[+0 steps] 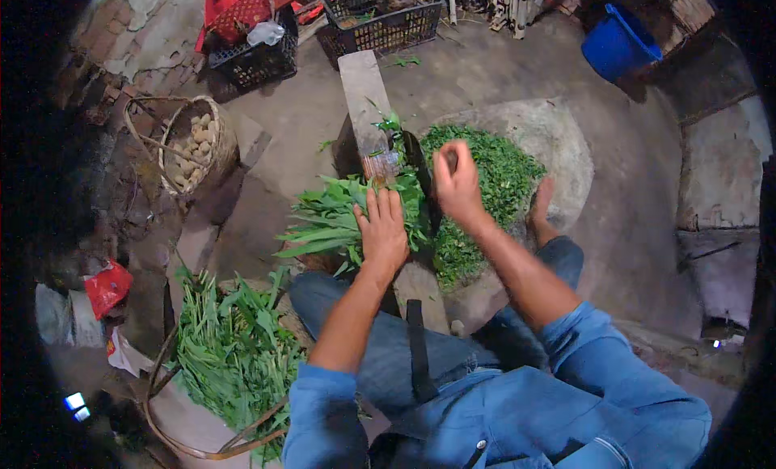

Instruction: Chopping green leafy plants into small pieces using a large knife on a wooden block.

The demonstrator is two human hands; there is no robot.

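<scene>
My left hand point(385, 229) lies palm down over a bunch of long leafy greens point(330, 217), fingers extended, pressing them on a narrow wooden bench point(367, 84). My right hand point(458, 181) is curled and slightly blurred, raised just right of the bench. A long dark strip, possibly a blade, runs between it and the greens; whether my fingers grip it cannot be told. A heap of finely chopped greens point(485, 166) lies on a pale round slab or mat point(564, 135) to the right. More uncut greens point(236, 348) are piled at the lower left.
A wicker basket point(227, 144) of brownish lumps stands at left. Black plastic crates point(388, 35) and a red bag point(248, 11) are at the top, a blue bucket point(618, 44) at upper right. A curved cane handle point(182, 442) arches by the uncut pile. My bare foot point(541, 199) rests beside the chopped heap.
</scene>
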